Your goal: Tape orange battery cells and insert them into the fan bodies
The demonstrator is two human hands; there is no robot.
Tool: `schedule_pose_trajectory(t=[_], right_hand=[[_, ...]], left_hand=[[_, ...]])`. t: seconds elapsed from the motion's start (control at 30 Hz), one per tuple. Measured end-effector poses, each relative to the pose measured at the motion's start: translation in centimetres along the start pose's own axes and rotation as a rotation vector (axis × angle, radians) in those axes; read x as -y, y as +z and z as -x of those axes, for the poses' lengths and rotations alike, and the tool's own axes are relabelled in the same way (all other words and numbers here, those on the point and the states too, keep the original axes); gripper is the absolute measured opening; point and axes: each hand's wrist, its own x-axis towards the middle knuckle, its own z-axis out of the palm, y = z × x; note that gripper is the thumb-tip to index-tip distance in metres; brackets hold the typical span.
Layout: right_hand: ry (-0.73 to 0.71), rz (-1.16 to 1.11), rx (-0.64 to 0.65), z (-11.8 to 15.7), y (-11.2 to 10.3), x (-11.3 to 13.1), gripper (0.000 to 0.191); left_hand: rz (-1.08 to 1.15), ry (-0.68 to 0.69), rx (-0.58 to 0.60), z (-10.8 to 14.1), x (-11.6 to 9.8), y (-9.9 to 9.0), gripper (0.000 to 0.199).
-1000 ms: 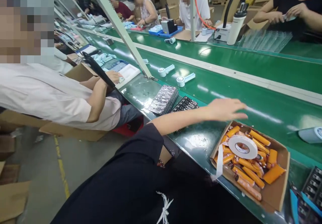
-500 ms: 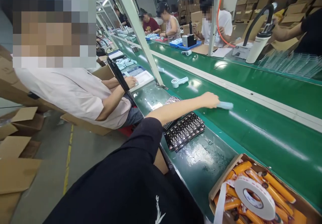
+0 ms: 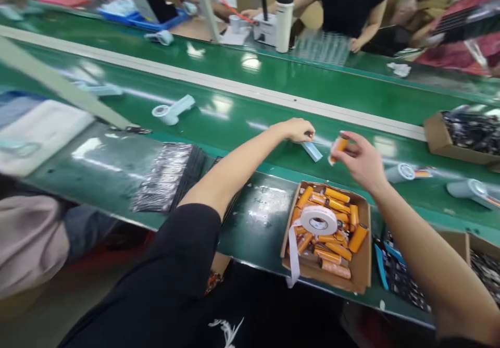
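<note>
Over the green belt, my left hand (image 3: 299,131) is closed on a light blue handheld fan (image 3: 312,151). Only its handle end shows, below my fingers; the rest is hidden by the hand. My right hand (image 3: 363,160) pinches an orange cylindrical battery (image 3: 339,147) with a white end, held upright at a slant just right of the fan. The two are apart. Below my hands, a cardboard box (image 3: 369,244) holds several more orange batteries, and a roll of white tape (image 3: 318,220) lies on top, its loose strip hanging over the near side.
Stacked black circuit boards (image 3: 167,176) lie left of the box, partly behind my left arm. More fans (image 3: 172,111) rest on the belt (image 3: 242,129). Blue-handled cutters (image 3: 380,267) and boxes of small parts (image 3: 474,134) are to the right. Co-workers sit across the belt.
The view has swung right. My right hand has come into view with a battery. My left hand still holds the fan, now drawn closer to the battery box.
</note>
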Motion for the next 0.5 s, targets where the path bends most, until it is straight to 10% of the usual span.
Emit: schedule_pose_trajectory(t=[0.2, 0.5], right_hand=[[0.023, 0.456, 0.151, -5.3, 3.9, -2.1, 0.048], [0.121, 1.02, 0.415, -5.6, 5.3, -0.6, 0.05]], left_hand=[[-0.064, -0.018, -0.073, -1.5, 1.0, 1.3, 0.028], [0.094, -0.056, -0.152, -3.1, 0.6, 2.7, 0.027]])
